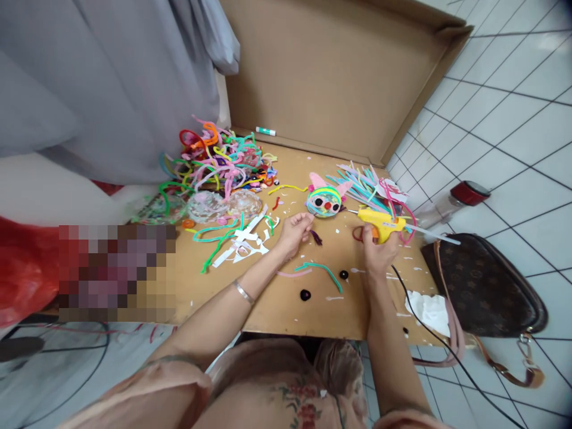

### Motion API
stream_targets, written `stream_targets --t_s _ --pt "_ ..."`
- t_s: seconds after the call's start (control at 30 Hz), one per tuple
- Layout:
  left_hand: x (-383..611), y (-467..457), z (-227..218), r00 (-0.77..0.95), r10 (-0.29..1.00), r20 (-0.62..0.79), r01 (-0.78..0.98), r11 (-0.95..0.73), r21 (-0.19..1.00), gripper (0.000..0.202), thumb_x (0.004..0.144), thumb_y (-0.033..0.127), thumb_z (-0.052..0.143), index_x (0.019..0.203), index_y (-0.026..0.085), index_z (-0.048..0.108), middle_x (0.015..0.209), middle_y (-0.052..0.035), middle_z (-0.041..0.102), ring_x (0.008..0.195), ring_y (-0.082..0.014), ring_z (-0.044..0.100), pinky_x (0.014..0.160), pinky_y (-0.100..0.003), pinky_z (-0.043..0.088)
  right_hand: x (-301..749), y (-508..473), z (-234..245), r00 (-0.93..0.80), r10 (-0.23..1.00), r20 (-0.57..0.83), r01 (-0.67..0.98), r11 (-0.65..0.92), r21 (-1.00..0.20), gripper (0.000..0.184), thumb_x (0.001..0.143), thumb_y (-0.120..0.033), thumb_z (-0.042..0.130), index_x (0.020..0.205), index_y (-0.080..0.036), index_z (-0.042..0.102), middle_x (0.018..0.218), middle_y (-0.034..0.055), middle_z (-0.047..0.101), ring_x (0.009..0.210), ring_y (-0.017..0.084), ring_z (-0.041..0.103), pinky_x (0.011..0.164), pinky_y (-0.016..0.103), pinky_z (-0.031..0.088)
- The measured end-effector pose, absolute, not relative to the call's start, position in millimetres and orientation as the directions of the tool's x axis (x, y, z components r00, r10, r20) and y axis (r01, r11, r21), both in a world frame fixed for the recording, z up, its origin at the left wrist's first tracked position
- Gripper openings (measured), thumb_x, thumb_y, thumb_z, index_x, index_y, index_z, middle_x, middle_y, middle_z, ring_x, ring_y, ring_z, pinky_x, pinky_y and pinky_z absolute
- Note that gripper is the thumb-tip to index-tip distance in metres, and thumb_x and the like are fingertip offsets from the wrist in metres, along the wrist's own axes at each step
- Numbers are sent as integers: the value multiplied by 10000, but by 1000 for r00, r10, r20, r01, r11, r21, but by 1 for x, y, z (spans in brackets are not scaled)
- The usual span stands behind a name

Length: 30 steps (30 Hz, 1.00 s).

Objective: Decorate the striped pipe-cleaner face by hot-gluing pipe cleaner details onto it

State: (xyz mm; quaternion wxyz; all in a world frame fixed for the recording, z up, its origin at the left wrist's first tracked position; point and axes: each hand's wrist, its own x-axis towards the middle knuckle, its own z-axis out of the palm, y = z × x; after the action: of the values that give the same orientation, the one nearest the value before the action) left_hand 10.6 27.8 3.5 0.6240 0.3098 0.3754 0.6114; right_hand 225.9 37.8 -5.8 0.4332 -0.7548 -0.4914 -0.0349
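Observation:
My right hand [381, 250] is wrapped round a yellow glue gun [383, 223], with a long clear glue stick [435, 234] poking out of its back and its nozzle pointing left. The nozzle tip is close to a round craft face [326, 201] with pink ears, black eyes, a red nose and yellow and green bands. My left hand [295, 233] pinches something small at the face's lower left; I cannot make out what. Just below the fingers lies a dark purple tassel-like piece [316, 238] on the table.
Tangled pipe cleaners [218, 158] and clear round shapes [208, 205] are piled at the left. White paper scraps [245, 238] lie nearer. More pipe cleaners [357, 182], a bottle [451, 205] and a brown bag [487, 286] are at the right. The black cord [420, 316] runs down right.

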Motion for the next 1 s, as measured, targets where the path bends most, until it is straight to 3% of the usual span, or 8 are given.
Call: stream_targets --t_s 0.17,0.37,0.63,1.0 --pt "12 27 3 -34 993 -113 -506 80 859 360 693 410 855 698 164 592 500 94 384 428 -22 240 427 -176 155 207 31 -18 363 727 583 837 21 -547 445 841 -540 554 1097 -177 556 967 174 678 966 347 664 889 490 539" --pt "14 24 3 -60 989 -138 -462 95 882 269 686 347 811 691 165 613 486 100 380 422 -28 239 439 -193 163 202 28 -22 219 673 706 893 154 -424 488 879 -490 542 1231 -153 578 1065 186 701 1013 317 690 859 426 568" --pt "18 26 -1 -243 968 -69 -348 -21 937 144 665 264 755 695 151 670 549 66 541 498 -51 387 517 -190 308 209 33 -35 88 576 813 948 202 -245 411 907 -418 575 1185 -120 632 912 143 701 876 290 701 751 387 565" --pt "19 26 -2 -204 977 -59 -349 -17 937 168 697 296 749 700 163 647 505 81 508 449 -50 373 489 -189 329 210 32 -37 68 610 789 949 204 -240 435 911 -409 570 1224 -110 610 894 136 674 869 295 684 735 377 534"
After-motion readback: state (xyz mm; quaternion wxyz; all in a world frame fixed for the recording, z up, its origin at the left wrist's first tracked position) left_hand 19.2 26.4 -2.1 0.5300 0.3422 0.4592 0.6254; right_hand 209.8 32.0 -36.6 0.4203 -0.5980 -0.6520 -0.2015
